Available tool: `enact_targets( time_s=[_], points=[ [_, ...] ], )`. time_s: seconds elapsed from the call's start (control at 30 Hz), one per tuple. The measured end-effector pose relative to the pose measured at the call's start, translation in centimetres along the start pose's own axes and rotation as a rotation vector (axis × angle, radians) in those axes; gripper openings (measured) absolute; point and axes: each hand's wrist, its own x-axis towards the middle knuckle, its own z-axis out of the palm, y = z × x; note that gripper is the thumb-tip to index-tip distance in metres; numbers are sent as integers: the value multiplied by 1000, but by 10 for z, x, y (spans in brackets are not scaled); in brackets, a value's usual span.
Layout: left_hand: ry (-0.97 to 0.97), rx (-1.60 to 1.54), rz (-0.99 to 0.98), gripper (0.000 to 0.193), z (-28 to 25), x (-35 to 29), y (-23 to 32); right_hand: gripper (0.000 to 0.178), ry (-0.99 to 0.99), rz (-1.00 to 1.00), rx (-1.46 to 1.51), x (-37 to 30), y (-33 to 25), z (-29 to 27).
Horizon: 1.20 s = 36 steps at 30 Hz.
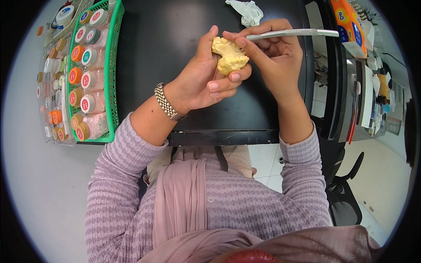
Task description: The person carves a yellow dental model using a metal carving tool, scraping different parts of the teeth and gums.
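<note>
I take the black rectangular bench (pixel 175 65) as my landmark; everything sits on it or beside it. Along its left edge stands a green plastic mesh basket (pixel 115 65), long and narrow, filled with a row of small round jars (pixel 87 79) lying on their sides, their lids orange, red, teal and brown. Left of the basket lies a clear plastic tray (pixel 50 74) with more small pots. At the far edge of the bench lies a crumpled white tissue (pixel 248 11).

Above the middle of the bench, lifted off its surface, my left hand (pixel 206 79) holds a yellow plaster dental cast (pixel 229 55), its fingers closed around it from below and behind, the thumb up along its left side. My right hand (pixel 272 52) meets it from the right, fingers pinched narrow on a slim silver metal instrument (pixel 289 33). The instrument's long axis runs nearly level, its handle pointing right past the bench's edge, its working tip at the cast's upper right corner. So the cast lies just left of the right fingers, touching them, and the left hand is the one carrying it.
</note>
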Motion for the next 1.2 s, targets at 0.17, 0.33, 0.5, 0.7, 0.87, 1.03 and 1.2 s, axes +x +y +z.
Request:
enact_targets(
  time_s=[0.17, 0.33, 0.5, 0.7, 0.87, 1.03, 1.2],
  points=[
    [2, 25, 6, 56, -1, 0, 0, 25, -3, 11, -6, 0, -1, 1],
    [4, 39, 12, 55, 0, 0, 0, 25, -27, -2, -117, -2, 3, -6],
    [-9, 54, 21, 56, 1, 0, 0, 25, -7, 9, -59, 0, -1, 0],
    [-32, 72, 21, 59, -1, 0, 0, 25, 8, 14, -18, 0, -2, 2],
    [-17, 119, 25, 62, 0, -1, 0, 23, 5, 18, -33, 0, -3, 2],
    [20, 159, -2, 69, -5, -2, 0, 19, -40, 49, -89, 0, -7, -1],
    [67, 128, -47, 74, -7, -4, -2, 17, -77, 62, -67, -1, -4, -4]
  ],
)
